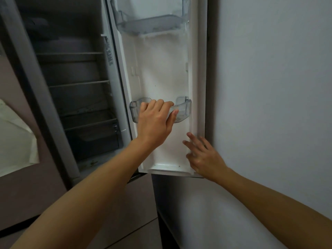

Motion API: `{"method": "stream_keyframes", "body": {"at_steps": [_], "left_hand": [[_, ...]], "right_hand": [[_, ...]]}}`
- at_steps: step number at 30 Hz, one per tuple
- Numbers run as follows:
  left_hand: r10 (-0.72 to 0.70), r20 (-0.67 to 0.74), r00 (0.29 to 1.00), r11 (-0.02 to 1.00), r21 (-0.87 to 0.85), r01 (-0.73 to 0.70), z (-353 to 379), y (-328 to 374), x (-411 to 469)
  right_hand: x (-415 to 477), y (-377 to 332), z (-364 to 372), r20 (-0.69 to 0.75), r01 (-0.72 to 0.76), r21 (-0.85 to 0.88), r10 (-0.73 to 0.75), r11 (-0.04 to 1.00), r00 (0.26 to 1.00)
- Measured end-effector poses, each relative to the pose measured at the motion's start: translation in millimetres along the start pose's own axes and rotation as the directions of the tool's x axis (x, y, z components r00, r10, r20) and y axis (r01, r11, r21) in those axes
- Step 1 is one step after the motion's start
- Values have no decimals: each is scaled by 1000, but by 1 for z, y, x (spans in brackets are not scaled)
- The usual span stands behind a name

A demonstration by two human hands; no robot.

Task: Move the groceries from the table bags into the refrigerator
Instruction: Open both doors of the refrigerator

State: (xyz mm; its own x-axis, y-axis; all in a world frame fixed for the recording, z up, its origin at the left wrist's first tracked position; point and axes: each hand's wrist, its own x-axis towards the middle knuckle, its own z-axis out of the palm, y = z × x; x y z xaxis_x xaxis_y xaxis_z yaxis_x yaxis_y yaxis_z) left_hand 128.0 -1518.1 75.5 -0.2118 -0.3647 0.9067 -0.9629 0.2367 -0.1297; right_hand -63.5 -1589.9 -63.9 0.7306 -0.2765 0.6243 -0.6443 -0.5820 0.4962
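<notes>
- Refrigerator [75,97] stands open straight ahead; the inside is dark, with wire shelves [79,83] stacked one over another and a drawer [97,139] low down
- Door [161,78] is swung wide to the right, its white inner face towards the camera and its far edge close beside the grey wall [269,87]
- Two clear plastic bins hang on the door: upper bin [152,24] near the top, lower bin [185,108] about halfway down
- Left hand [154,121] is on the lower bin, fingers curled over the front rim and down inside, thumb lying along the outside of the front wall; it grips the bin and covers its middle part
- Right hand [203,155] is lower and to the right, at the door's bottom right corner; fingers spread and nearly straight, holding nothing; fingertips overlap the door's inner edge, contact cannot be told
- Both forearms are bare and reach in from the bottom of the view
- White sheet [14,141], crumpled, at the far left edge, well apart from the door; what it is cannot be told
</notes>
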Motion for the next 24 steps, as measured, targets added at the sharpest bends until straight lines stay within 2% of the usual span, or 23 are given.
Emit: {"method": "stream_keyframes", "body": {"at_steps": [5,9,12,14,16,17,18,20,22,23,24], "left_hand": [[-23,67,997,998,60,19,-12,3,-18],[-124,99,987,984,140,109,-39,-17,-63],[-275,198,941,955,173,243,-66,-44,-111],[-470,221,854,881,177,439,-86,-66,-143],[-677,200,708,735,146,662,-106,-88,-175],[-772,171,612,632,117,766,-115,-100,-190],[-860,137,492,504,82,860,-123,-113,-205],[-978,97,186,181,-55,982,-135,-141,-233],[-983,114,-140,-165,-250,954,-142,-169,-259],[-954,136,-269,-299,-335,893,-145,-181,-270],[-918,165,-361,-397,-410,821,-147,-193,-280]], "right_hand": [[1,0,1,-96,14,49,-9,999,995],[9,-28,-1,-208,85,155,-51,984,977],[29,-65,4,-219,130,271,-70,954,973],[49,-93,8,-193,138,376,-68,916,979],[72,-123,8,-162,141,467,-72,873,984],[84,-137,7,-151,139,504,-72,853,986],[96,-152,5,-137,132,539,-68,832,988],[123,-182,2,-89,93,619,-48,780,995],[152,-210,-1,-32,35,698,-19,715,999],[167,-224,-2,-12,10,724,-2,690,1000],[183,-237,-2,6,-16,745,16,667,1000]]}}
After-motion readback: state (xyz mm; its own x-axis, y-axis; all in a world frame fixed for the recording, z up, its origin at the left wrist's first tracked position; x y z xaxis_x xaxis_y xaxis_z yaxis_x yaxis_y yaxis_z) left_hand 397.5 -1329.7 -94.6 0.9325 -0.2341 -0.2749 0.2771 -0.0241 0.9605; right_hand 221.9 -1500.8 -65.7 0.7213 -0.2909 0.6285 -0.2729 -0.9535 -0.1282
